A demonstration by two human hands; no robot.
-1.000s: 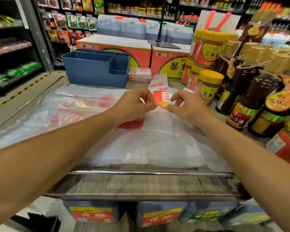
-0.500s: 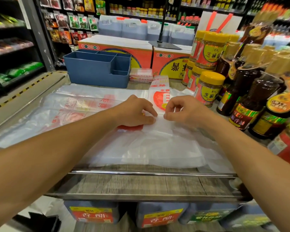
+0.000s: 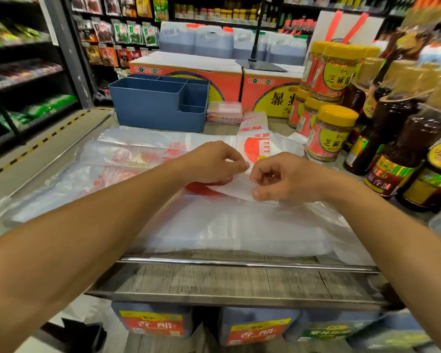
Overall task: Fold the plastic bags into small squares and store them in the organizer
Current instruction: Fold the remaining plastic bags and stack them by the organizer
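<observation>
My left hand (image 3: 211, 161) and right hand (image 3: 285, 179) both pinch the folded strip of plastic bag (image 3: 236, 188), fingertips nearly meeting over its near end. The strip runs away from me, its red print showing beyond my knuckles. It lies on a pile of flat clear bags (image 3: 214, 225) spread over the wooden shelf (image 3: 214, 278). The blue organizer (image 3: 153, 108) stands at the far edge, folded squares (image 3: 224, 112) stacked just beside it. Yellow-lidded jars (image 3: 329, 131) stand right.
</observation>
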